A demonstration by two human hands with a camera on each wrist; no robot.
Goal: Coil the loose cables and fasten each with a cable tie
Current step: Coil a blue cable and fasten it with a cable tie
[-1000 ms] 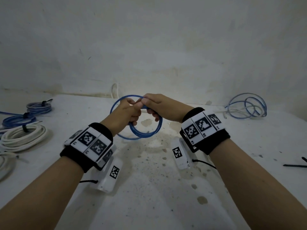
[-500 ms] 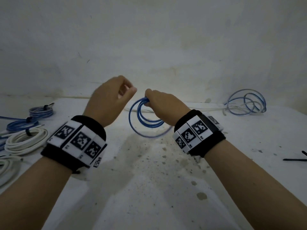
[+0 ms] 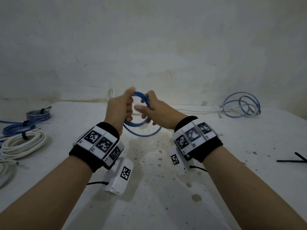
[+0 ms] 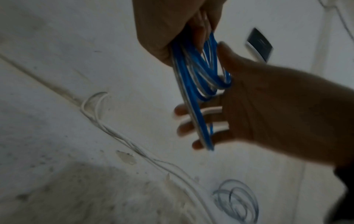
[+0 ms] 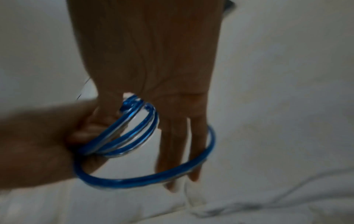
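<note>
A blue cable coil (image 3: 146, 133) of several loops hangs in the air above the white table (image 3: 149, 188). My left hand (image 3: 126, 105) grips the loops on their left side, fingers curled round them. My right hand (image 3: 146, 110) reaches through the coil with straight, spread fingers, and the loops rest in the crook between thumb and forefinger. In the left wrist view the blue coil (image 4: 191, 75) runs from my left hand (image 4: 172, 30) across the right hand's fingers (image 4: 191, 128). The right wrist view shows one wider loop of the blue coil (image 5: 143, 180) sagging below the rest.
Tied coils lie at the left: two blue ones (image 3: 38, 114) (image 3: 18, 129) and a white one (image 3: 23, 144). A loose blue cable (image 3: 240, 105) lies at the back right, with a white cable (image 3: 199, 112) along the wall. Black cable ties (image 3: 292, 161) lie at the right edge.
Half a second ago my left hand was raised off the coil while the right held it. Now the left grips the loops again and the right fingers have straightened through them.
</note>
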